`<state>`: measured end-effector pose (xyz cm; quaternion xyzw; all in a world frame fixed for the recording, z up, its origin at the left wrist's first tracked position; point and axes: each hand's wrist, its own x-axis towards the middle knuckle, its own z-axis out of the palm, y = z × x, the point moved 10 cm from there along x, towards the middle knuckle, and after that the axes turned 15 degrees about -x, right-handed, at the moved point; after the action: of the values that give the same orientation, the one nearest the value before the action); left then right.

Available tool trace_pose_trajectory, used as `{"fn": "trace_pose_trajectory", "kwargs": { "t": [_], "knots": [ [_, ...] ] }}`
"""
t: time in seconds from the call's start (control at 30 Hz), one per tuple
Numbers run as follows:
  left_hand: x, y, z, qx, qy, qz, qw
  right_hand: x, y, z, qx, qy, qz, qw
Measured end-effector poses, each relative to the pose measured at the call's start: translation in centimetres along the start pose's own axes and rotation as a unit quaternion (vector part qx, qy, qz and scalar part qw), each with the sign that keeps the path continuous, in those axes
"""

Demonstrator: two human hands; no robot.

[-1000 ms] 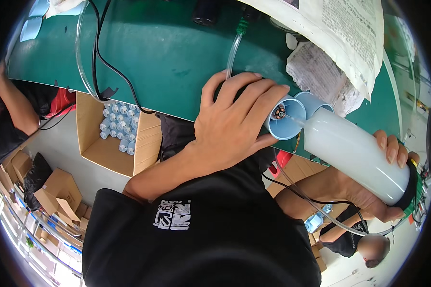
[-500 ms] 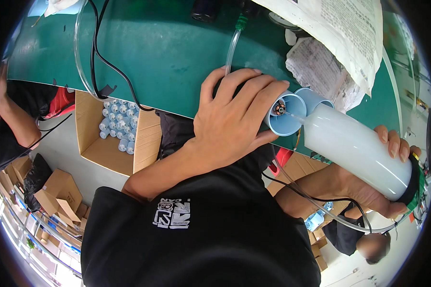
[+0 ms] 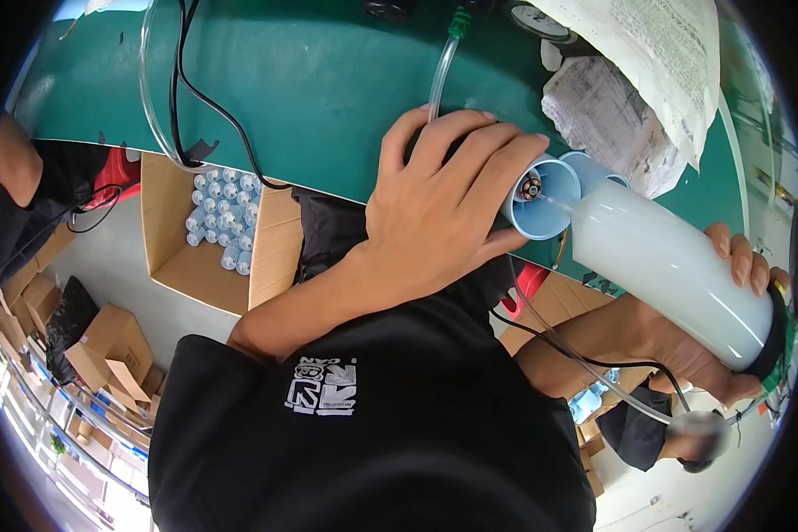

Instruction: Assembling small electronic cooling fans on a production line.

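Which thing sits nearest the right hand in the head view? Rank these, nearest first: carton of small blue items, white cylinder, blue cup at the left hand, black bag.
From the right hand:
1. White cylinder: in its grasp.
2. Blue cup: left, at the left hand.
3. Carton: farther left.
4. Black bag: far left.

At the near edge of the surface (image 3: 319,97), the left fingers (image 3: 505,168) lie around a cup (image 3: 545,223); a second cup (image 3: 596,170) sits just behind and right of it. Right of both, the right fingers (image 3: 742,263) are around a bottle (image 3: 674,275), its narrow end at the first cup's mouth. Behind the bottle lies a paper wad (image 3: 603,115). A tube (image 3: 443,80) runs from the back to the left fingers. Leftward, cables (image 3: 217,111) cross the near edge above a box (image 3: 199,284) with small containers (image 3: 229,217) in it.
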<state>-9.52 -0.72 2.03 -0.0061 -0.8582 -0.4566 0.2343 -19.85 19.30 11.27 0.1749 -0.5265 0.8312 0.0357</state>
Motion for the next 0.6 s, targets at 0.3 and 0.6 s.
{"fn": "trace_pose_trajectory", "kwargs": {
  "t": [0.3, 0.6],
  "knots": [
    [-0.2, 0.1, 0.1, 0.008, 0.006, 0.002, 1.000, -0.4, -0.8, 0.4, -0.029, 0.006, -0.023, 0.999],
    [-0.2, 0.0, 0.0, 0.007, 0.004, 0.002, 1.000, -0.1, -0.7, -0.2, -0.012, -0.012, -0.027, 0.999]
  ]
}}
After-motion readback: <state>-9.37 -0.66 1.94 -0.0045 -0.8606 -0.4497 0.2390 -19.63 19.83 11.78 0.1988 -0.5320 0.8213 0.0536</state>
